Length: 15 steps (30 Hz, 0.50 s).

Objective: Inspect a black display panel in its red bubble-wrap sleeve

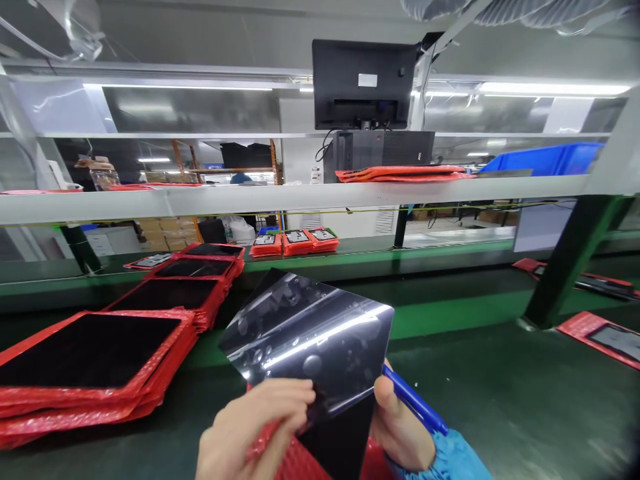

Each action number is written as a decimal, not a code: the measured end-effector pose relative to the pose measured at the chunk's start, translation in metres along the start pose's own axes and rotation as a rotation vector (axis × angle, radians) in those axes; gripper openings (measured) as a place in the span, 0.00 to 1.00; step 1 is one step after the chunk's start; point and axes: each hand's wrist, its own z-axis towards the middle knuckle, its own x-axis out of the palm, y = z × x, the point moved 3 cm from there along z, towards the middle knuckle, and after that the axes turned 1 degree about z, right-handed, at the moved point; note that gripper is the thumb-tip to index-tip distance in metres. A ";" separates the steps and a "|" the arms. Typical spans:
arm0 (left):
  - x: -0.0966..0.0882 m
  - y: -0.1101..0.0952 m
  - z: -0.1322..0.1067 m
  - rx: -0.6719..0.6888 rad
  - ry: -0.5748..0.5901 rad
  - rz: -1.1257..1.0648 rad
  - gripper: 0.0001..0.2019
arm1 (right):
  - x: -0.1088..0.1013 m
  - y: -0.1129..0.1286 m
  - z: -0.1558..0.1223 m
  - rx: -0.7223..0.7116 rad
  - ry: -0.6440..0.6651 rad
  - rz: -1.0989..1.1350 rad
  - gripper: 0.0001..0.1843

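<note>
Here a glossy dark panel (313, 333) is held tilted up between both hands, pinched by the left hand (260, 427) and steadied by the right hand (400, 427), which also grips a blue pen (415, 403); inspection seems under way, and a careful set-down onto the red bag (300, 460) beneath is called for.

Both hands, left (250, 427) and right (400, 427), hold glossy black panel (310, 340); blue pen (415, 400) in right.
</note>
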 end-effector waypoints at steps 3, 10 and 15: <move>-0.013 0.013 0.004 -0.268 -0.184 0.065 0.05 | -0.005 0.002 0.000 -0.028 -0.013 -0.014 0.40; -0.021 0.053 0.009 -0.814 -0.066 -0.253 0.14 | -0.013 0.011 -0.002 -0.045 -0.076 0.007 0.39; -0.012 0.051 0.015 -0.885 -0.417 -0.761 0.07 | -0.008 0.001 0.002 0.020 -0.044 0.036 0.32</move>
